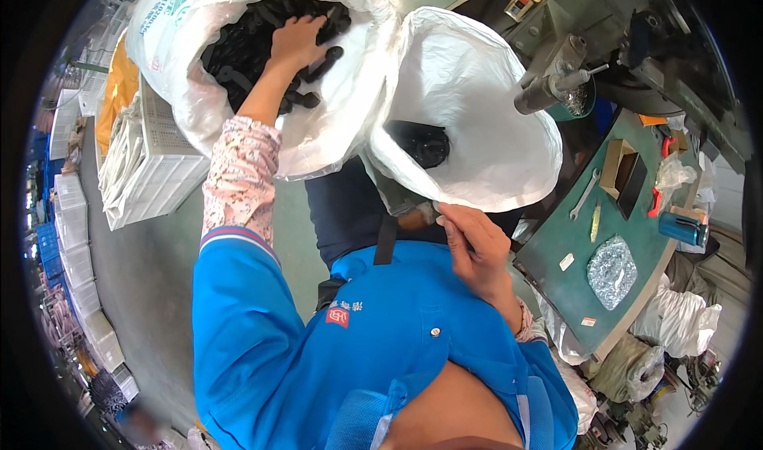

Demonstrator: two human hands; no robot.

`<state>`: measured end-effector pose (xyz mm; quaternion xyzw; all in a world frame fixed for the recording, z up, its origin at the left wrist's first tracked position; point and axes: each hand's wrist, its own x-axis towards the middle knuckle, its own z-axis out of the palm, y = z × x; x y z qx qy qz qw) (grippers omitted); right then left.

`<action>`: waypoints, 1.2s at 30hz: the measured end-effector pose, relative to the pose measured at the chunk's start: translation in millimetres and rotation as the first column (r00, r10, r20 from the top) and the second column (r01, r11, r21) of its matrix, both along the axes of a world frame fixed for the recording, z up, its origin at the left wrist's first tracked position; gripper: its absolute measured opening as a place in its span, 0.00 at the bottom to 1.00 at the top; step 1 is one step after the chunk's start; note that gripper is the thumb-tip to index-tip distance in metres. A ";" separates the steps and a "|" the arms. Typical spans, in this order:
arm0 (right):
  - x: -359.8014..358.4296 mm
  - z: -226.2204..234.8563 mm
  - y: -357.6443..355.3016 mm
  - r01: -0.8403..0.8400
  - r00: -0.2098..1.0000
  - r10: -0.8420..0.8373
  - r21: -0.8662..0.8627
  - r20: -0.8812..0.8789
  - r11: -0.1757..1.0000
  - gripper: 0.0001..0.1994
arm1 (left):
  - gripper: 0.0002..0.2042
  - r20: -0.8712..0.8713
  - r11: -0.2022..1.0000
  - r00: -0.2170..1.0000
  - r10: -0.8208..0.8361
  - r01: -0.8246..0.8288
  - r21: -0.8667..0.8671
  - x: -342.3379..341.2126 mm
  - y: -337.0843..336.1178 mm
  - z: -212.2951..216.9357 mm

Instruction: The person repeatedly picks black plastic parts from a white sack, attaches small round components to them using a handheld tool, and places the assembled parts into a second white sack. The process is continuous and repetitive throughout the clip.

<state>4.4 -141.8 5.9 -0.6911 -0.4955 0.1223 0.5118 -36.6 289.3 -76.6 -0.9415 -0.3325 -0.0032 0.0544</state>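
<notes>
My left hand (299,42) reaches into a large white woven sack (350,112) full of small black parts (242,48), fingers spread over the pile and closing on a few of them. My right hand (475,247) pinches the near rim of a second white sack (485,144), holding its mouth open. Only a few black parts (423,142) lie deep at this sack's bottom. The floral sleeve and blue shirt cover the lower middle of the view.
A green worktable (556,251) on the right carries a wrench (584,194), a cardboard box (621,169), a bag of shiny metal pieces (611,271) and a blue can (682,228). A machine (556,76) stands behind. White crates (151,164) sit on the floor at left.
</notes>
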 end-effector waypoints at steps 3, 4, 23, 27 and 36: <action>-4.0 -2.2 -3.3 -0.020 1.000 0.020 0.006 0.002 1.000 0.12 | 0.32 0.025 0.995 0.996 -0.087 0.088 -0.054 -17.9 -19.1 5.0; -4.7 -3.4 -3.9 -0.030 1.000 0.030 0.014 0.006 0.999 0.12 | 0.32 0.031 0.991 0.995 -0.093 0.096 -0.097 -19.8 -26.7 13.6; -8.9 -1.1 -7.8 -0.057 0.998 0.057 0.027 0.024 0.998 0.14 | 0.35 0.016 0.950 0.993 -0.121 0.120 -0.288 -7.7 -19.8 5.9; -9.4 -2.4 -8.3 -0.067 0.997 0.065 0.058 0.034 0.996 0.14 | 0.30 0.197 0.966 0.980 0.005 0.046 -0.254 -22.9 -42.7 14.2; -6.3 -2.9 -11.2 -0.063 0.997 0.062 0.023 0.041 0.998 0.14 | 0.26 0.410 0.956 0.911 0.051 0.074 -0.283 -44.8 -66.8 11.7</action>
